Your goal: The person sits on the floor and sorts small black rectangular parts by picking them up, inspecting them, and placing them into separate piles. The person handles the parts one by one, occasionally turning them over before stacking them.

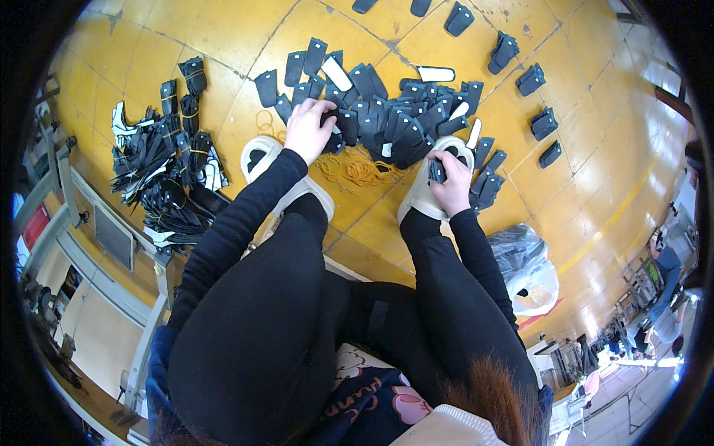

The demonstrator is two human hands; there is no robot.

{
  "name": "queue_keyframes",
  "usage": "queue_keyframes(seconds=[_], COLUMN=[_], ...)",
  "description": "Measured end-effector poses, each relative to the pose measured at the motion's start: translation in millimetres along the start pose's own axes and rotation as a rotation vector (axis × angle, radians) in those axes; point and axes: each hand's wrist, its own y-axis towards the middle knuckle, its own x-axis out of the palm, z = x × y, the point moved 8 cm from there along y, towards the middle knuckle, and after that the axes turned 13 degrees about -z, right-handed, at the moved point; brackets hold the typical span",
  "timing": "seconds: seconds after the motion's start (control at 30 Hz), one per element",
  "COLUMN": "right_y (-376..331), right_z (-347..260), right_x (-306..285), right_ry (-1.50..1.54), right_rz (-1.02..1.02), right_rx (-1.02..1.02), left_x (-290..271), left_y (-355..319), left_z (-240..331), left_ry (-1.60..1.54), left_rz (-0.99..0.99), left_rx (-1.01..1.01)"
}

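Observation:
Many dark, flat, tongue-shaped pieces (pixel 409 137) lie in a loose heap on the floor in front of my feet. At the heap's left edge, my left hand (pixel 309 130) bends over with curled fingers closed against a dark piece, its fingertips partly hidden. Beside my right shoe (pixel 422 195), my right hand (pixel 451 182) grips a small stack of dark pieces (pixel 436 172) between thumb and fingers. Yellow rubber bands (pixel 349 169) are heaped between my shoes, just below the pieces. A few white-faced pieces (pixel 337 73) show among the dark ones.
Banded bundles of dark and white pieces (pixel 160 160) are piled at left, near a grey metal frame (pixel 104 260). Small stacks (pixel 503 52) stand spaced out in a curve at right; more pieces (pixel 487 186) lie near my right hand. A clear plastic bag (pixel 524 256) sits right of my leg.

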Motion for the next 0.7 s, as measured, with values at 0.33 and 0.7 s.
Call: queue_keyframes(seconds=[0.33,0.7], right_y=[-1,0], right_z=[7,4], right_x=[0,-1], right_ry=[0.084,0.078], right_rz=[-0.002,-0.010], right_rx=[0.031,0.014], left_x=[12,-36], left_y=[6,11], left_z=[10,-16], left_ry=[0.101,0.213], left_rz=[-0.135,0.167], left_rx=[0.076,-0.142])
